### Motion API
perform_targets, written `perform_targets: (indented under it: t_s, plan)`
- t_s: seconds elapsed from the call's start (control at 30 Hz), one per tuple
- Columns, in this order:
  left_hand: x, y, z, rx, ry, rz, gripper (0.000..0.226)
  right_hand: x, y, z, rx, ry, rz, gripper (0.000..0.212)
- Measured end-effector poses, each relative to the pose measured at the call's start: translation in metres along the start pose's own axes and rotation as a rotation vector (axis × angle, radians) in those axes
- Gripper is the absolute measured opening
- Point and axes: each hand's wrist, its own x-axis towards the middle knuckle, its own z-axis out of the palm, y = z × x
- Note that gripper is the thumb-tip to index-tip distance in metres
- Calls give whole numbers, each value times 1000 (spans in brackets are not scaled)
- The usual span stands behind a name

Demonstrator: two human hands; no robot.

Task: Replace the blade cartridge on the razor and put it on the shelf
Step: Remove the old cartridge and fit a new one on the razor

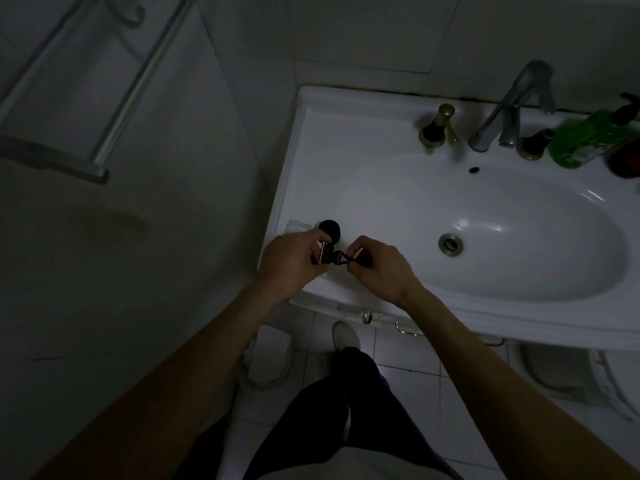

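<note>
Over the front left corner of the white sink (304, 161), both my hands meet. My left hand (287, 261) pinches a small blade cartridge (325, 253) by its edges. My right hand (381, 265) grips the dark razor handle (349, 258), whose forked head points left and touches the cartridge. Whether the cartridge is clipped on I cannot tell in the dim light. A metal rack shelf (79, 98) hangs on the wall at the upper left.
A round black object (329, 229) and a small clear wrapper (298, 224) lie on the sink rim behind my hands. The tap (509, 109), two knobs and a green bottle (588, 140) stand at the back right. Tiled floor and my legs are below.
</note>
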Motion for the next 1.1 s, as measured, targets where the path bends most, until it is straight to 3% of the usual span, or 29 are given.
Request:
perform_targets:
  t_s: [0.2, 0.6, 1.1]
  plan:
    - [-1, 1, -1, 17, -25, 14, 49, 0, -1, 2, 2, -14, -10, 11]
    - [0, 10, -2, 16, -7, 13, 47, 4, -3, 14, -152, 49, -78, 58]
    - [4, 14, -8, -65, -31, 5, 51, 12, -12, 11, -88, -87, 16, 50]
